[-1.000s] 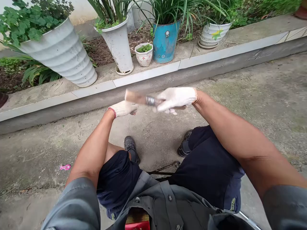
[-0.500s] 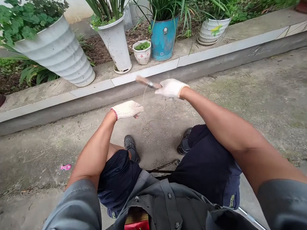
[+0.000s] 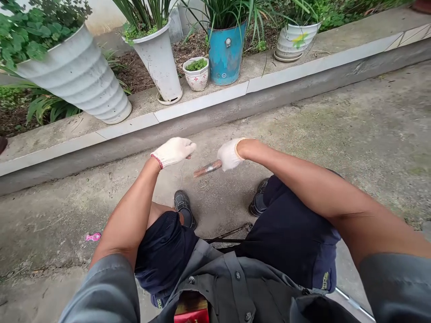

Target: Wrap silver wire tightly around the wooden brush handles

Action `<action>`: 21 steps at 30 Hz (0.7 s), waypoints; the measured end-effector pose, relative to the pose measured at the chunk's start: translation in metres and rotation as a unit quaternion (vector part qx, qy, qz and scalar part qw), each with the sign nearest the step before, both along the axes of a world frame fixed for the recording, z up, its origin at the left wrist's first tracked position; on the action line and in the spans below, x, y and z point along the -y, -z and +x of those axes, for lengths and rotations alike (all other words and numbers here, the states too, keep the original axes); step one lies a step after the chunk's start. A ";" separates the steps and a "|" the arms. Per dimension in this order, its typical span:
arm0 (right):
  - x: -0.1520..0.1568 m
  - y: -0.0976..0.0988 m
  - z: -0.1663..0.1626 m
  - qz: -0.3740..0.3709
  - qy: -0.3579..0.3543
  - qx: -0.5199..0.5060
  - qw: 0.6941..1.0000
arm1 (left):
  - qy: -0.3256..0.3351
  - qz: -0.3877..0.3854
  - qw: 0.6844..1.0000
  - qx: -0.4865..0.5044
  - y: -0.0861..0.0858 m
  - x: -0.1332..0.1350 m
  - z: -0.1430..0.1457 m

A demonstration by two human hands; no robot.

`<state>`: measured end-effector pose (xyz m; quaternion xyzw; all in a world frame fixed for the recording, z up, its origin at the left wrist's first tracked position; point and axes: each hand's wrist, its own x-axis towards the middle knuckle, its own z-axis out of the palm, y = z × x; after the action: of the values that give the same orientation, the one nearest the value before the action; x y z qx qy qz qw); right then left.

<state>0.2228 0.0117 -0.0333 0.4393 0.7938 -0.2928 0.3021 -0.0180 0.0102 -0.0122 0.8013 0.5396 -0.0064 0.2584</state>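
My right hand [image 3: 230, 154], in a white knit glove, is closed around one end of a short wooden stick [image 3: 201, 171]. Silvery wire [image 3: 212, 167] is wound in a band around that stick, close to my fingers. The stick points to the left and slightly down, a little blurred. To its upper left, my left hand [image 3: 174, 151] wears a white glove with a red cuff. Its fingers are pinched together on a thin strand, which shows only faintly now. Both hands are in the air above the concrete, apart from each other.
A low tiled ledge [image 3: 202, 102] runs across in front, bearing a tall white pot [image 3: 158, 63], a ribbed white planter [image 3: 81, 76], a small white pot [image 3: 197, 80], a blue bucket [image 3: 225, 56] and another white pot [image 3: 296, 42]. A pink object [image 3: 93, 237] lies on the ground at left.
My right hand has swung down and toward me, and the stick now points down-left instead of up-left. My left hand has shifted slightly left. The strand between them, clear before, is now faint.
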 end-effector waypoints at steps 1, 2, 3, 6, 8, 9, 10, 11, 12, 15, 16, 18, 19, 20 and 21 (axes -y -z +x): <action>-0.008 0.003 0.000 0.045 0.009 0.019 0.999 | 0.014 0.005 1.000 -0.012 -0.001 0.004 0.005; -0.017 0.003 0.002 0.097 0.026 0.038 0.994 | 0.027 0.007 0.999 -0.018 -0.001 0.008 0.010; -0.025 0.001 0.005 0.150 0.052 0.046 0.986 | 0.037 0.004 0.999 -0.018 -0.002 0.011 0.015; -0.042 -0.013 0.019 0.227 0.153 -0.033 0.961 | 0.057 -0.031 0.998 -0.002 -0.002 0.016 0.021; -0.043 -0.025 0.027 0.196 0.216 -0.158 0.943 | 0.062 -0.061 0.996 0.006 -0.001 0.013 0.019; -0.040 -0.031 0.030 0.166 0.242 -0.225 0.929 | 0.059 -0.074 0.995 0.010 0.001 0.011 0.016; -0.035 -0.036 0.033 0.135 0.260 -0.288 0.912 | 0.054 -0.086 0.995 0.015 0.003 0.007 0.013; -0.029 -0.041 0.035 0.108 0.270 -0.341 0.894 | 0.046 -0.095 0.994 0.024 0.005 0.004 0.009; -0.023 -0.047 0.037 0.084 0.271 -0.382 0.880 | 0.037 -0.102 0.993 0.035 0.007 0.000 0.004; -0.006 -0.060 0.043 0.002 0.235 -0.422 0.875 | -0.003 -0.120 0.990 0.075 0.013 -0.012 -0.011; -0.002 -0.062 0.044 -0.031 0.215 -0.409 0.886 | -0.014 -0.120 0.989 0.082 0.014 -0.015 -0.015; 0.005 -0.060 0.045 -0.107 0.154 -0.348 0.918 | -0.027 -0.103 0.991 0.083 0.015 -0.020 -0.022; 0.008 -0.055 0.044 -0.146 0.119 -0.306 0.933 | -0.030 -0.088 0.992 0.080 0.015 -0.021 -0.025; 0.011 -0.049 0.041 -0.176 0.087 -0.261 0.945 | -0.033 -0.072 0.994 0.076 0.014 -0.022 -0.026; 0.013 -0.040 0.036 -0.197 0.060 -0.215 0.955 | -0.038 -0.059 0.995 0.072 0.013 -0.022 -0.026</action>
<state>0.2590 -0.0015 0.0071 0.3446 0.7390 -0.5480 0.1867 -0.0442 0.0317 -0.0252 0.7617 0.5488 0.0293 0.3431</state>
